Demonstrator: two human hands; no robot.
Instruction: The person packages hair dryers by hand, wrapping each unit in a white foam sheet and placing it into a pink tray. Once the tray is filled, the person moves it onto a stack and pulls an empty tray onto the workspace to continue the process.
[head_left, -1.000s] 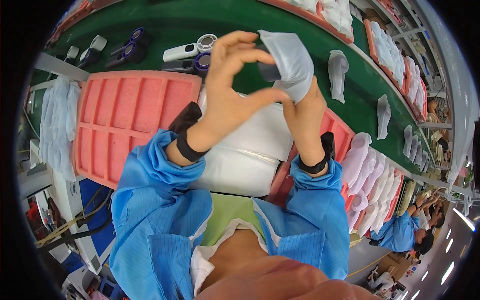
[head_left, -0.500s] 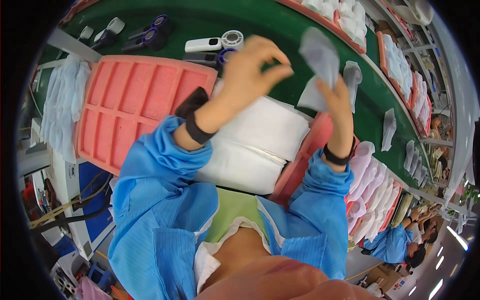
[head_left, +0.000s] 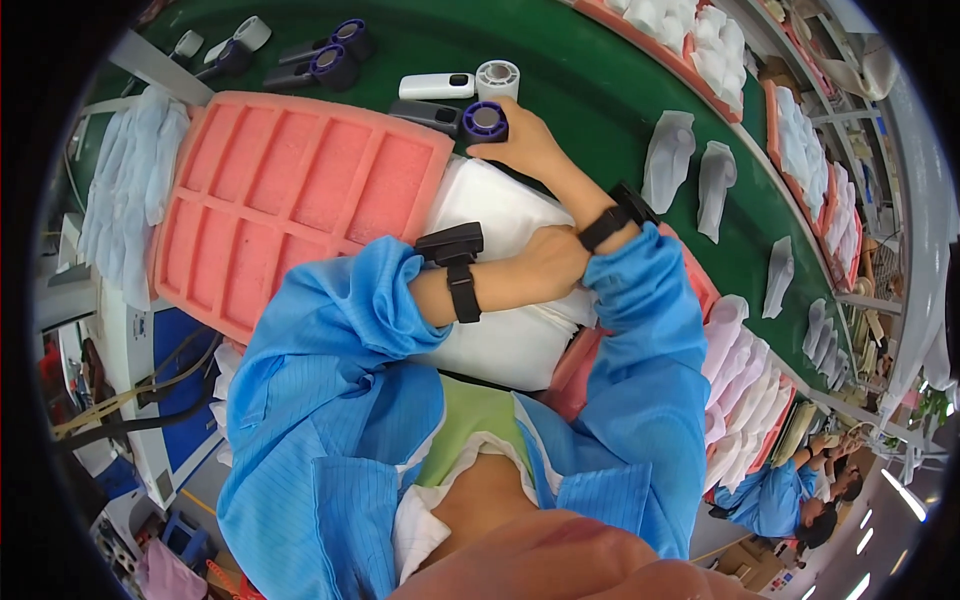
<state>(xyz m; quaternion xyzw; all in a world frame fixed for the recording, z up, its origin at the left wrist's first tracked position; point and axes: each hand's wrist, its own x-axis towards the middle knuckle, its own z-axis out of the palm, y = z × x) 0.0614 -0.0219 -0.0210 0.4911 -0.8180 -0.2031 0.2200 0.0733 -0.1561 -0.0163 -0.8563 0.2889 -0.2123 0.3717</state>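
Note:
My right hand (head_left: 522, 142) reaches across to the left, fingers curved round the head of a dark handheld fan (head_left: 486, 122) with a purple ring, which lies on the green table. Under that forearm, my left hand (head_left: 553, 263) is closed over a stack of white translucent bags (head_left: 480, 345); its fingertips are hidden, so what it pinches does not show. A white handheld fan (head_left: 437, 86) lies just beyond the dark one. To the right lie a bagged fan (head_left: 668, 160) and another bagged fan (head_left: 714, 190).
A pink divided foam tray (head_left: 300, 180) stands left of the bags. More fans (head_left: 325, 58) lie at the far left. Pink trays of wrapped items (head_left: 735, 390) stand at the right and far right. Co-workers (head_left: 775, 500) sit at the lower right.
The bagged fan that my right hand held now lies on the table. My right hand has moved left onto the dark fan. My left hand has come back toward me, onto the bag stack.

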